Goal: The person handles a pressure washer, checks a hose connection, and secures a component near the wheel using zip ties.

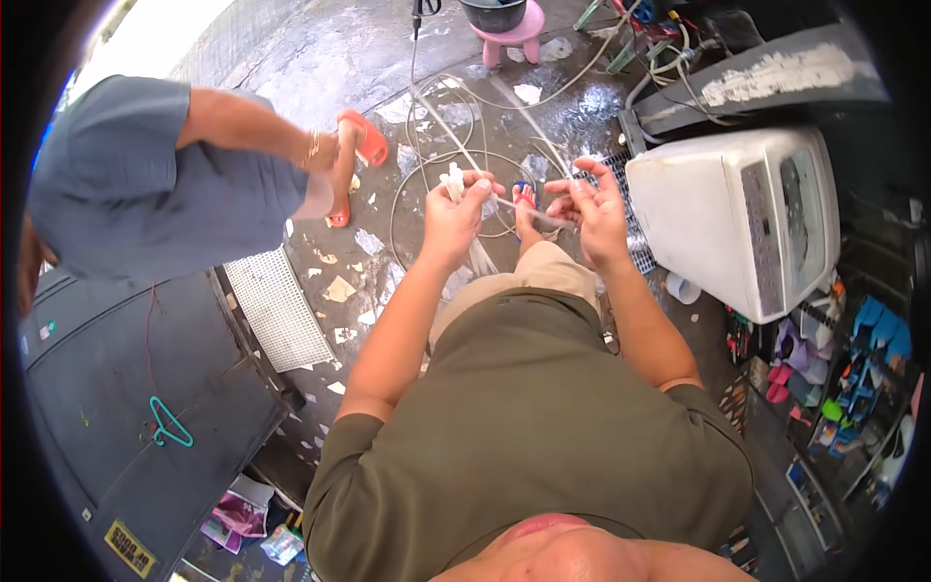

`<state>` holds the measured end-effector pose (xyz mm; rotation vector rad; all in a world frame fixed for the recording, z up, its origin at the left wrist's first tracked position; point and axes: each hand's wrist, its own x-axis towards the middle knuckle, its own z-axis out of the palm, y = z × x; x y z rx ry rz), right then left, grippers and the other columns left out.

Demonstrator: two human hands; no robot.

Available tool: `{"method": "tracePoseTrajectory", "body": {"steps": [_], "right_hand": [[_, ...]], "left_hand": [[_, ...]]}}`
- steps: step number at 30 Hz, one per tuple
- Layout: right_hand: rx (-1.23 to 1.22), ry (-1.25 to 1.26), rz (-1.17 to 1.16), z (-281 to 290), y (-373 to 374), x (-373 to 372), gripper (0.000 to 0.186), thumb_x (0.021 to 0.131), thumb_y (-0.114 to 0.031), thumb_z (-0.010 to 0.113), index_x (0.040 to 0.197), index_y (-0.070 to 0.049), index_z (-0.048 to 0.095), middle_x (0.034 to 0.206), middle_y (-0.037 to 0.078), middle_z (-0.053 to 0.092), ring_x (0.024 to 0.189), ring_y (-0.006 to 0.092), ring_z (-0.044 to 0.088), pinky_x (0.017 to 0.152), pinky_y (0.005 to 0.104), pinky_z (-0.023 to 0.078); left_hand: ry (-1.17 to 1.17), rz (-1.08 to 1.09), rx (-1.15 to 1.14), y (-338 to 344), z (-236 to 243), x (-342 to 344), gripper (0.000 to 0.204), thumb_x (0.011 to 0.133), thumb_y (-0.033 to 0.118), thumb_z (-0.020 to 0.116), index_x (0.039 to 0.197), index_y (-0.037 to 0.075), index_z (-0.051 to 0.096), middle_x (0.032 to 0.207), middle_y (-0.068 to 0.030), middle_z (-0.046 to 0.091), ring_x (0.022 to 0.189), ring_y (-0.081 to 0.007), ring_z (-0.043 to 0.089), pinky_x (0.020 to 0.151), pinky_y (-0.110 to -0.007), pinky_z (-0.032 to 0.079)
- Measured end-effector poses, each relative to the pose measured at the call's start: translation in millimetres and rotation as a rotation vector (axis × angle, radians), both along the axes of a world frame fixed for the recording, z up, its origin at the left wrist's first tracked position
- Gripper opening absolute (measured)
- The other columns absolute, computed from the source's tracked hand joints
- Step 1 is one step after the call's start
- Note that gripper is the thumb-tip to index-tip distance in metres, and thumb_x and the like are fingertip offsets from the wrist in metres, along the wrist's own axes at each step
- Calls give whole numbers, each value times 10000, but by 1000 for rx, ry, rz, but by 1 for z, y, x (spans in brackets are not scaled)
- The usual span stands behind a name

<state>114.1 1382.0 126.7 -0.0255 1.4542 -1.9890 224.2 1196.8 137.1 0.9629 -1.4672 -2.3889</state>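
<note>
My left hand is closed around a thin whitish strip, which looks like plastic cord or strapping. A folded white bunch of what looks like the same material sticks up between thumb and fingers. From this hand the strip runs across toward my right hand. That hand is raised with its fingers apart and slightly curled; the strip's blurred end reaches close to its palm. Both hands are in front of my body, above my feet. A thin hose lies in loops on the floor beneath them.
On the left stands another person in grey-blue clothes and orange slippers. A white boxy appliance is at right. A pink stool bears a dark basin. Paper scraps litter the wet floor beside a white perforated panel.
</note>
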Motion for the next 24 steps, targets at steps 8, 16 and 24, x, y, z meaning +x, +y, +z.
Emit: {"method": "tracePoseTrajectory", "body": {"steps": [8,16,24], "right_hand": [[-175,155,231,52,-62,-113,405,1038,-99,454,1437,-38,419,1082,176,686,828,183,672,753,303,529],[-128,207,456,50,-157,-186,248,1042,-136,511,1219,13,600,906,45,665,830,97,606,749,261,498],[-50,224,391,42,-285,-213,220,1055,-205,515,1132,-16,597,788,-52,522,688,20,428,611,186,359]], "left_hand": [[101,34,-63,-62,30,-92,188,906,123,701,1043,2,655,951,-107,734,841,-140,680,828,-301,494],[157,56,-146,-148,22,-173,130,943,96,663,1054,44,618,877,-42,672,590,-64,545,600,-248,459],[364,11,44,-284,5,-216,179,938,70,646,1099,58,568,922,-95,668,458,-5,362,396,-185,307]]}}
